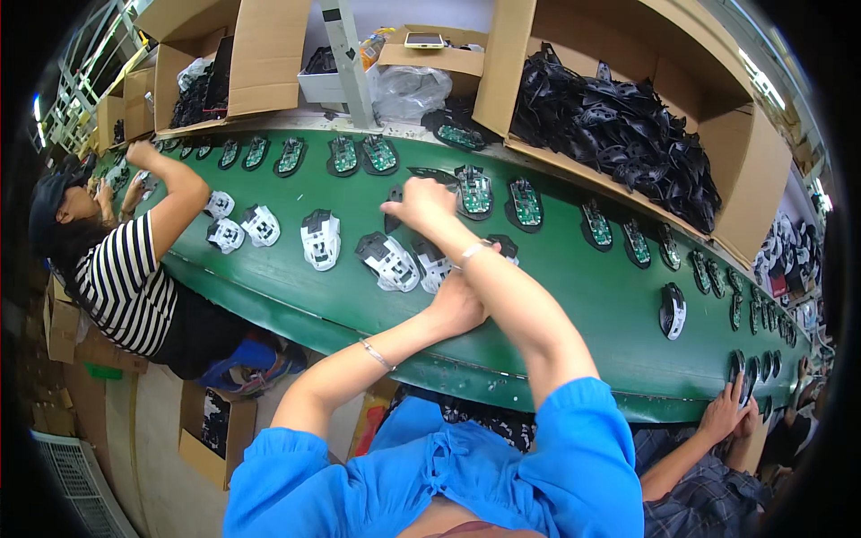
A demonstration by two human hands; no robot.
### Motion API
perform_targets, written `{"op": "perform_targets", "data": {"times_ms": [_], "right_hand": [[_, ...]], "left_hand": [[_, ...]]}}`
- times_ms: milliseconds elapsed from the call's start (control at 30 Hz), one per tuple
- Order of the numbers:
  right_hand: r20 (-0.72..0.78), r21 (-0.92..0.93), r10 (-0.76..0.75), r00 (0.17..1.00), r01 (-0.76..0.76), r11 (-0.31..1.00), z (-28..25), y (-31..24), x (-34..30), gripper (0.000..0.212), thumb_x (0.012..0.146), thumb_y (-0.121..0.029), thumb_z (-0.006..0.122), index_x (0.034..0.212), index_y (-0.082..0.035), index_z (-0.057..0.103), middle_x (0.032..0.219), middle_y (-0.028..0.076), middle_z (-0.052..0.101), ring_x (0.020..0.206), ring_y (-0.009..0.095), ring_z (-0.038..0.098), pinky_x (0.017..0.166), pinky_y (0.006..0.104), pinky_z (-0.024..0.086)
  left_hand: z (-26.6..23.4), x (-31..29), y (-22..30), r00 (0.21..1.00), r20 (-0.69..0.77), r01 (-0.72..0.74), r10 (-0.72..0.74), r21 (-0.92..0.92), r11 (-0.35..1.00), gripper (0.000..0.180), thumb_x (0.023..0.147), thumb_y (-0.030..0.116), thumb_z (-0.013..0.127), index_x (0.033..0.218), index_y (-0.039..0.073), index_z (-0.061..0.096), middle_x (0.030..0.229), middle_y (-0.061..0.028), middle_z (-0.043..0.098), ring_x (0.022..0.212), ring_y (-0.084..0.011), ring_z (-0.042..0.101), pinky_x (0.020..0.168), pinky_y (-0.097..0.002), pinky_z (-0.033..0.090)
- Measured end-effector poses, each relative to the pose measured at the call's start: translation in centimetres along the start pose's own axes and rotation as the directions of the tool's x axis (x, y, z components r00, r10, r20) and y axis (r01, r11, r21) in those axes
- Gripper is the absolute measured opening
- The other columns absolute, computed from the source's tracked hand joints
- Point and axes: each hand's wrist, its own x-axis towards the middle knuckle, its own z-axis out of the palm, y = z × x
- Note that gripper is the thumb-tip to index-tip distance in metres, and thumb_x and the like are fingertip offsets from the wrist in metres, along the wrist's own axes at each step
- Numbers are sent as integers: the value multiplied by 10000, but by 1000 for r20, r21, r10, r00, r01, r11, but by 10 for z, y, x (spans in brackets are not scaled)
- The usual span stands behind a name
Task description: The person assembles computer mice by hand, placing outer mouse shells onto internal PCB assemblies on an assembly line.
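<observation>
My forearms cross over the green conveyor belt [556, 296], the right one above the left. My right hand [421, 204] reaches to the middle of the belt, its fingers closed at a small black plastic piece [393, 218]. Just right of it lies a mouse base with a green circuit board [473, 190]. My left hand [457, 307] is nearer the belt's front edge, beside a white-and-black mouse shell [432, 262]; my right forearm covers its fingers. A dark mouse part [507, 247] shows partly past that forearm. Left of my hands sits another white-and-black mouse shell [387, 262].
More board-fitted bases [526, 203] line the belt's far side. A cardboard box [753, 179] of black plastic parts [619, 134] stands behind. At left works a person in a striped shirt [130, 278]; at right, another person's hands [725, 412] hold a mouse part.
</observation>
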Motion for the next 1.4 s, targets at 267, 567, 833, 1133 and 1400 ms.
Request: {"op": "perform_targets", "data": {"times_ms": [267,567,833,1133,1400], "right_hand": [[-72,-127,-194,978,184,975,1,31,38,201,735,-135,571,874,-93,709,870,175,679,792,343,670,735,452,537],[-413,-285,-442,797,348,893,-45,222,-147,157,779,-91,643,933,-102,677,853,60,609,783,231,621,581,342,513],[-636,-144,-196,746,134,980,-20,285,-209,204,784,-44,667,986,-58,648,968,114,655,758,248,663,635,323,539],[-234,341,544,806,-456,822,-10,286,-214,294,771,-334,673,782,-40,667,755,130,679,749,322,659,655,417,505],[-303,677,554,776,-233,698,-16,298,-224,246,833,-236,673,765,-2,636,657,70,638,559,130,591,531,273,461]], "left_hand": [[-44,-9,-45,996,44,-54,74,-349,936,553,724,127,692,1237,3,527,1343,-189,453,1277,-344,402,1051,-431,351],[-16,35,3,924,109,368,-365,-3,930,697,690,343,772,1161,-93,500,1051,-199,540,996,-355,547,843,-432,476],[18,62,7,986,132,-140,106,292,946,649,683,111,671,1301,76,474,1261,-187,474,1231,-371,418,1002,-411,383],[49,90,79,852,266,405,-452,214,889,715,687,276,746,1249,-66,466,1256,-254,428,1171,-434,426,918,-477,450],[44,81,53,930,326,199,-167,-65,978,711,643,88,677,1306,5,434,1303,-251,411,1185,-408,412,981,-453,403]]}}
